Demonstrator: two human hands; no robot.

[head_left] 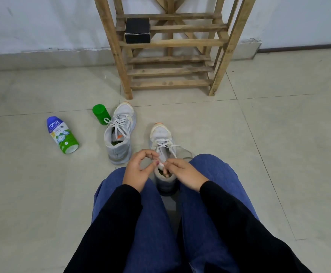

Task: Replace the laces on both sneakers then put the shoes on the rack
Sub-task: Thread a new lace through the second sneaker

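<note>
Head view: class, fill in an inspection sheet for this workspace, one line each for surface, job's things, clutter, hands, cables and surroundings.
Surface: pale tiled floor.
Job's things: near sneaker stands between the knees, its lace loose at the top; far sneaker laced, on the floor; wooden rack holds no shoes.
Clutter: talc bottle lying on its side; green container beside the far sneaker; black box on the rack.
Hands: left hand and right hand both pinch the lace above the near sneaker's opening.
Cables: nothing seen.
Surroundings: white wall behind the rack.
</note>
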